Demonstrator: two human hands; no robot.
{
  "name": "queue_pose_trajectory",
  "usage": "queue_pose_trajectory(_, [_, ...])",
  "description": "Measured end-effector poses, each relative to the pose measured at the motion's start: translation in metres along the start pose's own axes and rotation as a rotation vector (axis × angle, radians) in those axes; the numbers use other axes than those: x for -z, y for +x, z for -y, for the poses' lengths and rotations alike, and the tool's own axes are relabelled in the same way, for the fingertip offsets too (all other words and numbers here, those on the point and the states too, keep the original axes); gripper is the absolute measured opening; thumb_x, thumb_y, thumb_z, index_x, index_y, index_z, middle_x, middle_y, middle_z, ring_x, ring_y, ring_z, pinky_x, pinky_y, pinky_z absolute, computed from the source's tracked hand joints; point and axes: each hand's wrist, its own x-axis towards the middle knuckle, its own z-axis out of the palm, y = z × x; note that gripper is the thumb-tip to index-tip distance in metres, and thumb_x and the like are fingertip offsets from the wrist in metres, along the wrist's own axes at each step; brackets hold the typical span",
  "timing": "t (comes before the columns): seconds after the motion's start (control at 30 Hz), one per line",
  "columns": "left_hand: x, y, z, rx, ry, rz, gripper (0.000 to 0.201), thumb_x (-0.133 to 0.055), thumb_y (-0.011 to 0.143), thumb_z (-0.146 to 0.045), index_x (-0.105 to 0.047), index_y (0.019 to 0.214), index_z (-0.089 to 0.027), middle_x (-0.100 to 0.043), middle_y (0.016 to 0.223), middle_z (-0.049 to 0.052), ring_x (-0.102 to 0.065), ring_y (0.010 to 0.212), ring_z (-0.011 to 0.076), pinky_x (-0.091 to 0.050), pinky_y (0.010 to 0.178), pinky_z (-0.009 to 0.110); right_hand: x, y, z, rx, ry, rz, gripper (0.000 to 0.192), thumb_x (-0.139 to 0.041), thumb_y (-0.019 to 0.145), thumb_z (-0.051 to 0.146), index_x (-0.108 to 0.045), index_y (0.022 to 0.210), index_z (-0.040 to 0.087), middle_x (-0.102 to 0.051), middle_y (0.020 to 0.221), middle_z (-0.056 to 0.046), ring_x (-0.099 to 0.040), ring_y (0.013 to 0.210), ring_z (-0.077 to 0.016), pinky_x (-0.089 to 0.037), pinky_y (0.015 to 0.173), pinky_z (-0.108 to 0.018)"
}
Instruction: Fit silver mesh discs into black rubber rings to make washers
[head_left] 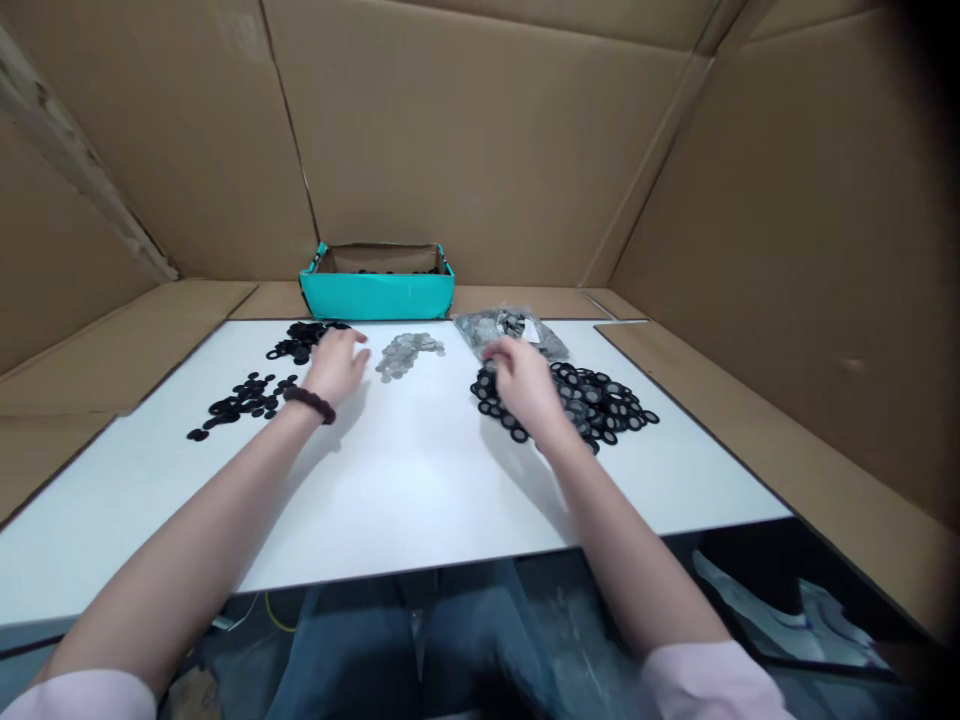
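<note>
Black rings with grey centres — heaped to the front right of the teal bin, flat, round, overlapping at odd angles. Right hand at the heap's left part, fingers curled and blurred; cannot tell whether gripping anything. Probably best to tease single rings off the heap's rim by the edge — not dig into the middle. Left hand open, nothing visibly held, just beside dull black pieces front left of the bin. Directly before the bin, translucent-looking grey discs; to its right, a crinkled clear plastic bag. Beneath, smooth white surface; behind the bin, creased brown cardboard.
</note>
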Motion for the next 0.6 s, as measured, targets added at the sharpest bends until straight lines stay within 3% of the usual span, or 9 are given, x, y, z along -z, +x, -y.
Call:
queue_pose_trajectory(0.07, [0.019, 0.006, 0.02, 0.181, 0.092, -0.072, 0.027, -0.042, 0.08, -0.024, -0.049, 0.103, -0.012, -0.052, 0.108, 0.02, -0.05, 0.107, 0.034, -0.035, 0.092, 0.046, 0.023, -0.007, -0.025, -0.028, -0.05, -0.045, 0.023, -0.038, 0.079, 0.013, -0.061, 0.083, 0.016, -0.064, 0.087, -0.01, -0.058, 0.083, -0.021, -0.042, 0.08, -0.033])
queue_pose_trajectory(0.17, [0.039, 0.009, 0.048, 0.277, 0.169, -0.06, 0.033, -0.041, 0.083, -0.033, -0.046, 0.108, -0.011, -0.049, 0.1, 0.017, -0.045, 0.107, 0.0392, -0.034, 0.088, 0.054, 0.044, -0.02, -0.064, -0.142, -0.172, -0.068, 0.017, -0.042, 0.077, 0.018, -0.058, 0.081, 0.017, -0.064, 0.076, -0.009, -0.057, 0.071, -0.0214, -0.043, 0.071, -0.034])
queue_pose_trajectory(0.3, [0.042, 0.007, 0.066, 0.246, 0.118, 0.014, 0.03, -0.053, 0.077, -0.031, -0.052, 0.104, -0.019, -0.041, 0.092, 0.007, -0.04, 0.106, 0.0358, -0.032, 0.09, 0.051, 0.045, -0.033, -0.093, -0.174, -0.315, -0.028, 0.015, -0.042, 0.076, 0.018, -0.057, 0.077, 0.018, -0.062, 0.074, -0.01, -0.056, 0.072, -0.0224, -0.043, 0.071, -0.035])
queue_pose_trajectory(0.43, [0.035, 0.006, 0.07, 0.156, 0.221, 0.015, 0.017, -0.047, 0.081, -0.032, -0.056, 0.088, -0.019, -0.042, 0.092, 0.008, -0.033, 0.11, 0.0385, -0.028, 0.089, 0.054, 0.043, -0.037, -0.089, -0.108, -0.384, -0.197, 0.015, -0.047, 0.077, 0.024, -0.058, 0.084, 0.016, -0.057, 0.087, -0.013, -0.052, 0.087, -0.0258, -0.041, 0.08, -0.04])
queue_pose_trajectory(0.53, [0.035, 0.007, 0.072, 0.101, 0.288, -0.02, 0.012, -0.051, 0.079, -0.031, -0.05, 0.079, -0.019, -0.045, 0.089, 0.007, -0.033, 0.109, 0.036, -0.028, 0.09, 0.051, 0.05, -0.037, -0.067, -0.042, -0.308, -0.352, 0.014, -0.047, 0.079, 0.026, -0.057, 0.085, 0.017, -0.056, 0.088, -0.011, -0.05, 0.087, -0.0244, -0.041, 0.083, -0.04])
queue_pose_trajectory(0.6, [0.036, 0.009, 0.07, 0.101, 0.317, -0.015, 0.013, -0.049, 0.08, -0.031, -0.044, 0.077, -0.02, -0.046, 0.081, 0.006, -0.039, 0.105, 0.0338, -0.031, 0.089, 0.049, 0.051, -0.037, -0.044, 0.01, -0.238, -0.386, 0.013, -0.045, 0.082, 0.024, -0.055, 0.084, 0.018, -0.057, 0.088, -0.011, -0.051, 0.086, -0.0232, -0.041, 0.082, -0.039])
